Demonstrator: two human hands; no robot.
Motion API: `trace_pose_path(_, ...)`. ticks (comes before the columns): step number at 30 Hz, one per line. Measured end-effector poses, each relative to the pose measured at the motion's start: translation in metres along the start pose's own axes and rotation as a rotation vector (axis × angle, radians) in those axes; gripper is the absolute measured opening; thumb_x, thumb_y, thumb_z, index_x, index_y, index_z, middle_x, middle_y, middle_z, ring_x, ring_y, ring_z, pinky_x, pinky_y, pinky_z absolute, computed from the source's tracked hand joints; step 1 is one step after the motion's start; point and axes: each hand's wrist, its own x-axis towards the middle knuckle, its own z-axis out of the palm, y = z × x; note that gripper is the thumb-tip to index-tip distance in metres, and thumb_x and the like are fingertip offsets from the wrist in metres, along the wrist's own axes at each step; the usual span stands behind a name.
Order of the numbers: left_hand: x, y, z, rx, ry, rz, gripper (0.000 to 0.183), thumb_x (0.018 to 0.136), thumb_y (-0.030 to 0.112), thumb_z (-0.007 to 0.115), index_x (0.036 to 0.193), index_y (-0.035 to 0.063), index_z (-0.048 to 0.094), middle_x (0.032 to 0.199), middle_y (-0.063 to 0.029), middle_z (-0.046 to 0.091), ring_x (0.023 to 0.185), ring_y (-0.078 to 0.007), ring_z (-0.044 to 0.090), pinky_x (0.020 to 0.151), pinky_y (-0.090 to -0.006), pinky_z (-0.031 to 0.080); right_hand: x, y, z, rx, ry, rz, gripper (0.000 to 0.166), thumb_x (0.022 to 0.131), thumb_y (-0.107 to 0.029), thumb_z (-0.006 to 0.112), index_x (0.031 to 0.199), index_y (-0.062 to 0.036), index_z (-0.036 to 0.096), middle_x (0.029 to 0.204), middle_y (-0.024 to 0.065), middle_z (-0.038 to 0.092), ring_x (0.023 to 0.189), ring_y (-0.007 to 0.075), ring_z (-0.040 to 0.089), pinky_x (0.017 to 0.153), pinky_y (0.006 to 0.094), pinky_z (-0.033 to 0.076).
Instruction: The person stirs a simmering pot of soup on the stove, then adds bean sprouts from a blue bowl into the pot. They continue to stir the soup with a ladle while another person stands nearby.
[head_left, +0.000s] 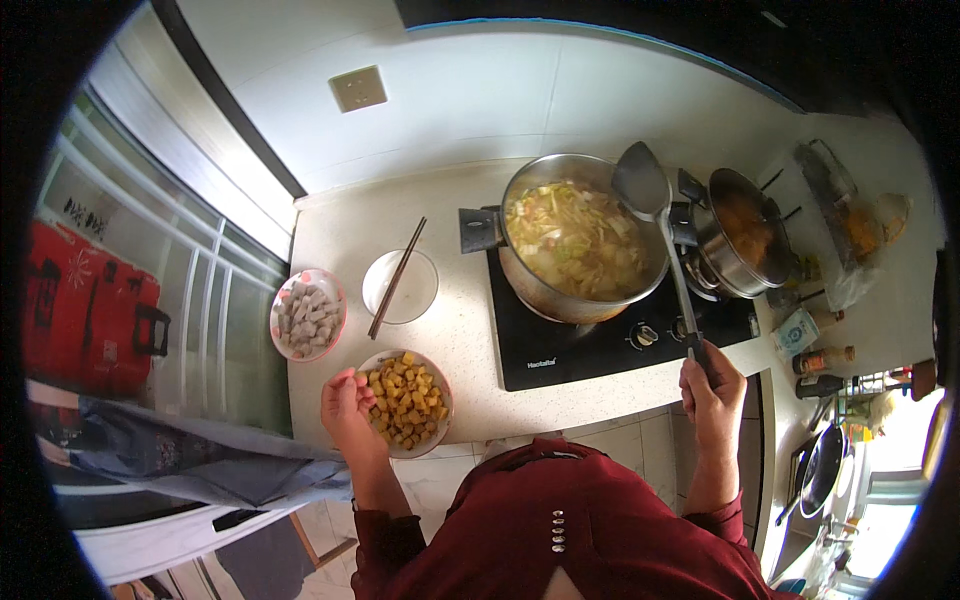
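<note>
My right hand (712, 382) grips the black handle of a metal spatula (677, 270), whose broad blade is over the right rim of a large steel pot (574, 306). Chopped cabbage in broth (577, 240) fills much of that pot. My left hand (349, 405) is at the left rim of a bowl of browned cubes (409, 401), its fingers curled; whether they hold anything cannot be told. Behind it stands a pink-rimmed bowl of pale grey chunks (309, 315). Dark chopsticks (397, 277) lie across a white bowl (424, 289).
Right of the large pot, a smaller steel pot (739, 255) with reddish-brown food stands on the black gas cooktop (555, 352). Bottles (823, 360) line the right side. A frying pan (821, 472) sits farther right. Sliding glass doors (217, 337) border the counter's left end.
</note>
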Motion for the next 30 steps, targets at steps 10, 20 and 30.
trace_pose_path(10, -0.001, -0.003, -0.002, 0.018, 0.017, -0.006, 0.011, 0.089, 0.012, 0.053, 0.097, 0.0066, 0.059, 0.082, -0.0009, 0.057, 0.070, -0.0086, 0.052, 0.065, -0.0216, 0.043, 0.001, -0.004, 0.003, 0.016, -0.009, 0.018, 0.030, 0.087, -0.006, 0.058, 0.114, 0.0068, 0.056, 0.065, 0.0007, 0.054, 0.048, 0.0026, 0.043, 0.041, 0.0173, 0.033)
trace_pose_path(20, -0.001, -0.002, 0.003, -0.003, 0.004, -0.015, 0.011, 0.087, 0.012, 0.054, 0.096, 0.0070, 0.060, 0.082, -0.0009, 0.058, 0.069, -0.0086, 0.053, 0.064, -0.0211, 0.043, 0.002, 0.001, -0.001, -0.006, 0.007, -0.004, 0.032, 0.086, -0.008, 0.060, 0.114, 0.0074, 0.056, 0.064, 0.0010, 0.054, 0.047, 0.0025, 0.043, 0.040, 0.0176, 0.033)
trace_pose_path(30, -0.001, -0.003, 0.002, 0.017, 0.020, -0.016, 0.010, 0.086, 0.011, 0.055, 0.094, 0.0064, 0.059, 0.082, -0.0018, 0.058, 0.069, -0.0091, 0.052, 0.064, -0.0220, 0.043, 0.001, 0.001, 0.000, 0.008, 0.039, 0.058, 0.032, 0.087, -0.007, 0.059, 0.116, 0.0066, 0.056, 0.065, 0.0015, 0.054, 0.049, 0.0030, 0.044, 0.041, 0.0170, 0.033)
